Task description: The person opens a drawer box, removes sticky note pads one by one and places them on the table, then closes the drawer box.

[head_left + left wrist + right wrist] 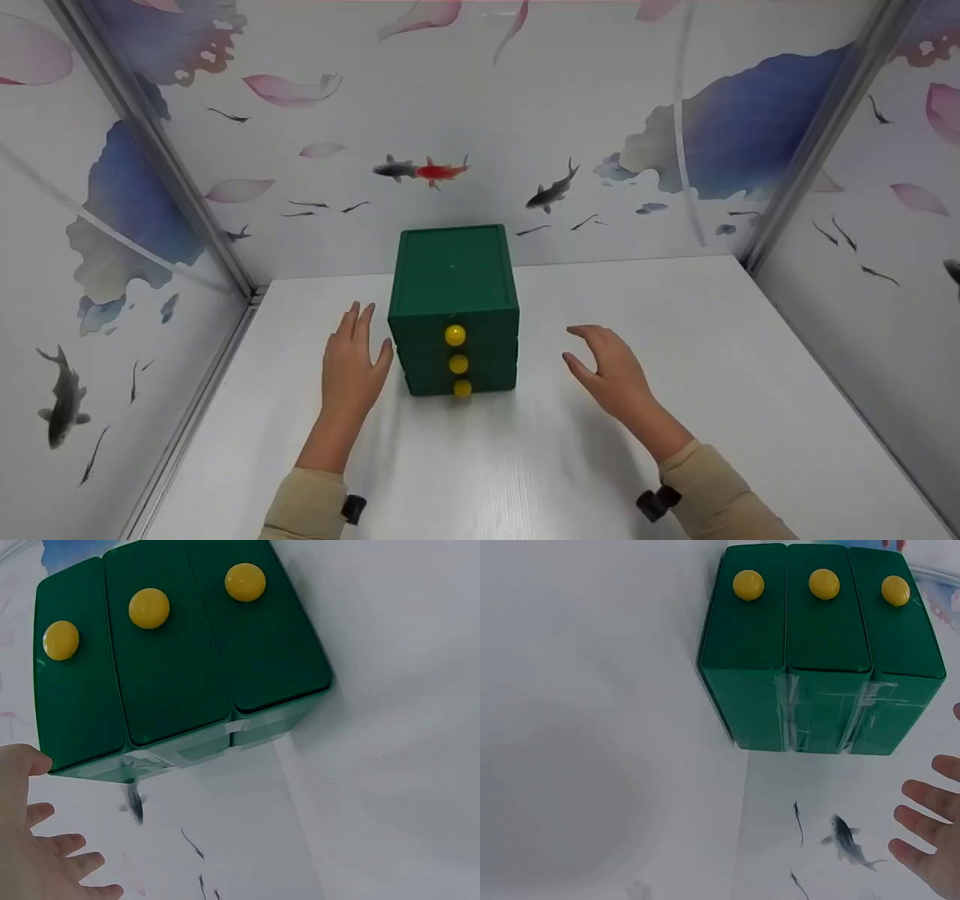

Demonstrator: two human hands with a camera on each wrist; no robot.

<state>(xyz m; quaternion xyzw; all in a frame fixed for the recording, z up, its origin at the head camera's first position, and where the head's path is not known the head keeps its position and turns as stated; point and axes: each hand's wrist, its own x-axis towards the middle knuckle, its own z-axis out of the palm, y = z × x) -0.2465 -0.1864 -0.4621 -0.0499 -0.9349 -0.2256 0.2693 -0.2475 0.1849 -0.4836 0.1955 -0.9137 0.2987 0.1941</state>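
Note:
A green three-drawer box (454, 277) stands on the white table, its front facing me. Each drawer has a round yellow knob (455, 335), and all three fronts sit flush. My left hand (354, 367) is at the box's left side, fingers spread and pointing forward, the thumb tip close by its front left edge. To the right, apart from the box, my right hand (611, 371) hovers with fingers loosely extended and nothing in it. Clear tape (855, 701) runs along the drawer seams on the box's side in the right wrist view.
The white table (712, 337) reaches back to a white wall (480, 112) painted with fish, petals and blue leaves. Similar side walls with metal corner posts (817, 142) enclose it left and right. Each sleeve carries a small black device (658, 502) at the wrist.

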